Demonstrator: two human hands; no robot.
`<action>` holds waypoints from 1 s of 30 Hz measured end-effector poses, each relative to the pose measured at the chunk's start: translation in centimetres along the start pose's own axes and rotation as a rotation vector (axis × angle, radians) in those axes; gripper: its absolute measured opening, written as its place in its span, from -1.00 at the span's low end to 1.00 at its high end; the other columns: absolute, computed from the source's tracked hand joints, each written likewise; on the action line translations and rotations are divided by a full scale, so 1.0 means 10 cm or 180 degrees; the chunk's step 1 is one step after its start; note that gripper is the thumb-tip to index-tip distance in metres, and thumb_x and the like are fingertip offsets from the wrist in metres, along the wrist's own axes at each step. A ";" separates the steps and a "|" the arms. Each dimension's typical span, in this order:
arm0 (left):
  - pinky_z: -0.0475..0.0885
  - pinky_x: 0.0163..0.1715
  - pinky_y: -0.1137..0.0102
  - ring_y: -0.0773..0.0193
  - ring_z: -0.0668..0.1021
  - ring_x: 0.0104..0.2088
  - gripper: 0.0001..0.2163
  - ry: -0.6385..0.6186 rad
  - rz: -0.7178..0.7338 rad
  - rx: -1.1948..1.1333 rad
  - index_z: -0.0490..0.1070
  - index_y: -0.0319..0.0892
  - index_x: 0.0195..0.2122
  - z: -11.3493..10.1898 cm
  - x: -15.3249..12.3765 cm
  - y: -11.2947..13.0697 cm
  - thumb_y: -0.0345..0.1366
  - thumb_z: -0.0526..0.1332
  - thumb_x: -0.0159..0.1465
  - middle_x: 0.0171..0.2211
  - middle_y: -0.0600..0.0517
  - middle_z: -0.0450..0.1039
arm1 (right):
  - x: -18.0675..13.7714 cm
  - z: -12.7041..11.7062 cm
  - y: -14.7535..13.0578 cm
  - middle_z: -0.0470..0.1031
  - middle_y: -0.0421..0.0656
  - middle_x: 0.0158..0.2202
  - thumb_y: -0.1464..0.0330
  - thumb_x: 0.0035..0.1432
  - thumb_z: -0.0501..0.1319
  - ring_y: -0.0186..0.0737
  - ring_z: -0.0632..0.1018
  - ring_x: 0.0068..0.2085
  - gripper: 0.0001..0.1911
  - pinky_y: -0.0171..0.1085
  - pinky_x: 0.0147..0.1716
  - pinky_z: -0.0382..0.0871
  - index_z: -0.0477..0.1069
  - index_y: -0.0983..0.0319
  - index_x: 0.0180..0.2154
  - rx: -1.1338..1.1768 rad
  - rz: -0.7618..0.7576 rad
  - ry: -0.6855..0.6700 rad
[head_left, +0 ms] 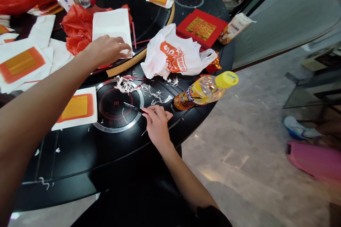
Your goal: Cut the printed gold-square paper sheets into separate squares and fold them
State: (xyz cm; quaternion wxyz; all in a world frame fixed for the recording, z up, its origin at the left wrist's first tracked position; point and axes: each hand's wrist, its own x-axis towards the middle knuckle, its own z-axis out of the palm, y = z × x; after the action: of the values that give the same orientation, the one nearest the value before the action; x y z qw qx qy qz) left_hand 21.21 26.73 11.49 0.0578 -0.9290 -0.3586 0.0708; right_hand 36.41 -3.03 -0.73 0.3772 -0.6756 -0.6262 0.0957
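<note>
My right hand [157,124] holds a craft knife [136,109] with a dark handle, its thin blade pointing left over the round hob plate [114,118]. Reaching across to the stack of white paper [112,19], my left hand [110,50] has its fingers bent and closed at the near right corner. How many sheets it grips I cannot tell. Under my left forearm lies a white sheet with an orange and yellow square [76,108], partly covered. White paper shavings [125,84] are scattered beside the plate.
A drink bottle with a yellow cap [198,92] stands right of my right hand. Behind it are a crumpled white plastic bag [170,53], a red box [202,26] and a small carton [236,28]. Red plastic [77,28] and more printed sheets [22,64] lie left.
</note>
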 end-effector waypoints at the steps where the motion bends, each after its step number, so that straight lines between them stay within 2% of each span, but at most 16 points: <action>1: 0.43 0.09 -0.01 -0.15 0.57 0.14 -0.54 0.0005 -0.0006 0.0008 0.45 -0.02 0.37 -0.02 0.02 0.00 0.01 0.00 0.60 0.32 -0.15 0.44 | 0.00 0.00 0.00 0.63 -0.19 -0.13 0.42 0.48 0.27 -0.21 0.58 -0.10 -0.81 -0.07 -0.03 0.09 0.64 0.08 -0.03 0.0004 0.0010 -0.0001; 5: 0.44 0.08 0.08 -0.05 0.58 0.08 -0.58 -0.0009 -0.0003 0.0019 0.51 0.02 0.31 -0.09 0.07 -0.03 -0.02 0.04 0.58 0.19 -0.11 0.56 | 0.00 -0.01 -0.01 0.63 -0.20 -0.13 0.43 0.47 0.28 -0.22 0.58 -0.10 -0.81 -0.07 -0.02 0.10 0.64 0.08 -0.03 0.0012 0.0025 -0.0027; 10: 0.43 0.09 0.13 0.02 0.59 0.06 -0.59 0.0041 0.0018 -0.0114 0.52 0.09 0.30 -0.05 0.11 -0.11 -0.03 0.03 0.57 0.15 -0.06 0.59 | 0.01 -0.02 -0.02 0.63 -0.19 -0.11 0.42 0.47 0.27 -0.20 0.58 -0.09 -0.80 -0.06 -0.02 0.11 0.64 0.05 -0.02 -0.0071 0.0045 -0.0116; 20: 0.40 0.13 0.03 -0.01 0.57 0.05 -0.57 -0.0042 0.0073 -0.0210 0.38 0.16 0.41 -0.03 0.14 -0.14 -0.09 0.06 0.57 0.21 -0.10 0.52 | 0.01 -0.02 -0.02 0.64 -0.19 -0.12 0.43 0.47 0.28 -0.22 0.59 -0.10 -0.82 -0.07 -0.02 0.10 0.63 0.09 -0.03 0.0068 0.0018 -0.0044; 25: 0.42 0.10 0.03 0.04 0.57 0.01 -0.57 -0.0142 0.0073 -0.0134 0.42 0.14 0.38 -0.05 0.14 -0.13 -0.10 0.00 0.57 0.22 -0.11 0.51 | 0.01 -0.01 -0.02 0.64 -0.20 -0.13 0.44 0.47 0.28 -0.22 0.59 -0.11 -0.82 -0.07 -0.02 0.10 0.63 0.07 -0.04 0.0078 0.0043 -0.0036; 30: 0.43 0.11 -0.03 0.04 0.57 0.00 -0.52 -0.0118 -0.0045 -0.0126 0.31 0.25 0.44 -0.10 0.11 -0.03 -0.07 -0.12 0.58 0.23 -0.05 0.49 | 0.01 -0.02 -0.02 0.64 -0.19 -0.12 0.42 0.48 0.27 -0.21 0.59 -0.11 -0.82 -0.07 -0.01 0.10 0.63 0.08 -0.03 0.0052 0.0026 -0.0039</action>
State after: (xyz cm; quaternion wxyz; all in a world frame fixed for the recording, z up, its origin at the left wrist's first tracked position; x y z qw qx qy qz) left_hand 21.97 27.67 12.44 0.0332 -0.9259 -0.3675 0.0806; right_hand 36.38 -3.03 -0.44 0.3784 -0.6744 -0.6250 0.1065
